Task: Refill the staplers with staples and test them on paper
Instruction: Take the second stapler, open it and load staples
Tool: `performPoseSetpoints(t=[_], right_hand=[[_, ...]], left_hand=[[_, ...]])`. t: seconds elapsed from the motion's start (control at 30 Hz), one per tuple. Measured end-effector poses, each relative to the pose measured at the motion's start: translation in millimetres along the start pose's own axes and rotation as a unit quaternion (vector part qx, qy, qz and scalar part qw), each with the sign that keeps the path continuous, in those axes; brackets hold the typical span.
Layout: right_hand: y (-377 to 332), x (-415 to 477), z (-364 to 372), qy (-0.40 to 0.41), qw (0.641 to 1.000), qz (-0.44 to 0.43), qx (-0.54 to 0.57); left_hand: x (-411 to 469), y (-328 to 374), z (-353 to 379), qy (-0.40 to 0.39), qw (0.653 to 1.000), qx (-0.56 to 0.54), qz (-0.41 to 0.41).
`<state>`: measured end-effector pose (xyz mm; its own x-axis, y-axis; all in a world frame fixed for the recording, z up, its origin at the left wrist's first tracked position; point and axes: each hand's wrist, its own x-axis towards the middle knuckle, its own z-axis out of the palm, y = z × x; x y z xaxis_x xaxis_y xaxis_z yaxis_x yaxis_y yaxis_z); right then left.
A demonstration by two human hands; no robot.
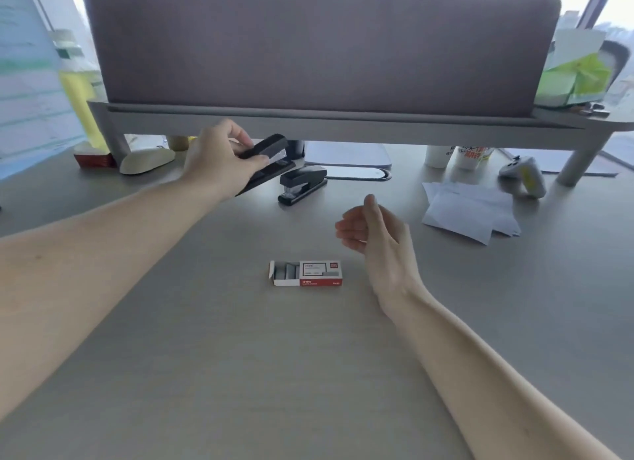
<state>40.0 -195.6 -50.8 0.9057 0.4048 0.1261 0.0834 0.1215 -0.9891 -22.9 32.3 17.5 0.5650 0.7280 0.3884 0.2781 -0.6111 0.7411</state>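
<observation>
My left hand [219, 157] grips a black stapler [269, 161] at the back of the desk, just under the monitor shelf; the stapler's top arm is lifted apart from its base. A second black stapler [302, 183] stands closed on the desk right beside it. A red and white staple box [305, 273] lies in the middle of the desk with its left end slid open, grey staple strips showing. My right hand [374, 233] hovers above and to the right of the box, fingers loosely curled, holding nothing. Loose white paper sheets [470, 211] lie at the right.
A grey desk shelf [343, 120] with a fabric panel spans the back. Under and around it are a beige mouse [147, 161], a red box [92, 157], white cups [456, 156] and a white game controller [525, 174]. A yellow bottle [79, 89] stands at the left.
</observation>
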Motion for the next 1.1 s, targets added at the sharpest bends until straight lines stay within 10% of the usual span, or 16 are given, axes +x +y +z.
performPoseSetpoints(t=[0.63, 0.87, 1.1], right_hand=[[14.0, 8.0, 3.4, -0.017, 1.0, -0.011, -0.016], [12.0, 6.5, 3.2, -0.019, 0.999, -0.013, -0.023], [12.4, 6.7, 3.6, -0.018, 1.0, -0.009, -0.024]], left_hand=[[49.8, -44.7, 75.5, 0.001, 0.998, 0.068, -0.014], [38.8, 2.7, 71.6, -0.045, 0.975, 0.107, 0.191], [28.1, -3.6, 95.7, -0.105, 0.94, 0.254, 0.2]])
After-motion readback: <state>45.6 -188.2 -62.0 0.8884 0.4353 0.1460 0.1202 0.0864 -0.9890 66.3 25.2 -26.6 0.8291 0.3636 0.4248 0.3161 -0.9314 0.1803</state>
